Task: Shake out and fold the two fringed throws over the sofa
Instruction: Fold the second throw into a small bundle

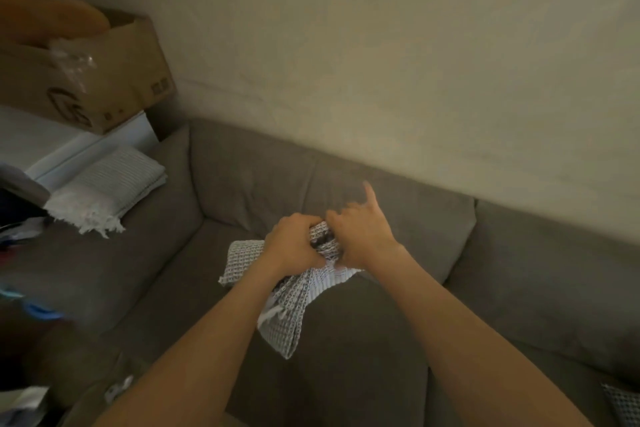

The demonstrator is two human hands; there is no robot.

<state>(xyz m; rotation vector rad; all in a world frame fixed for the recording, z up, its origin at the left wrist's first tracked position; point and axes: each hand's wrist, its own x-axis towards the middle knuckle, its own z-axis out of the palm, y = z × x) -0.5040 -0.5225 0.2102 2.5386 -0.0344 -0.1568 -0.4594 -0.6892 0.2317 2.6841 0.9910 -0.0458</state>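
Observation:
A grey-and-white waffle-weave throw (287, 315) is bunched up above the grey sofa (398, 340), its folds and a bit of white fringe hanging down. My left hand (294, 243) grips the gathered top of it. My right hand (363, 232) holds the same bundle right beside the left, with the index finger sticking out toward the sofa back. A second throw (110, 184), pale with fine stripes and a white fringe, lies folded on the sofa's left armrest.
A cardboard box (104, 80) sits on a white surface behind the left armrest, with an orange item in it. Clutter and blue objects (38, 308) lie at the left edge. A patterned cloth corner (623, 406) shows at the bottom right. A plain wall stands behind the sofa.

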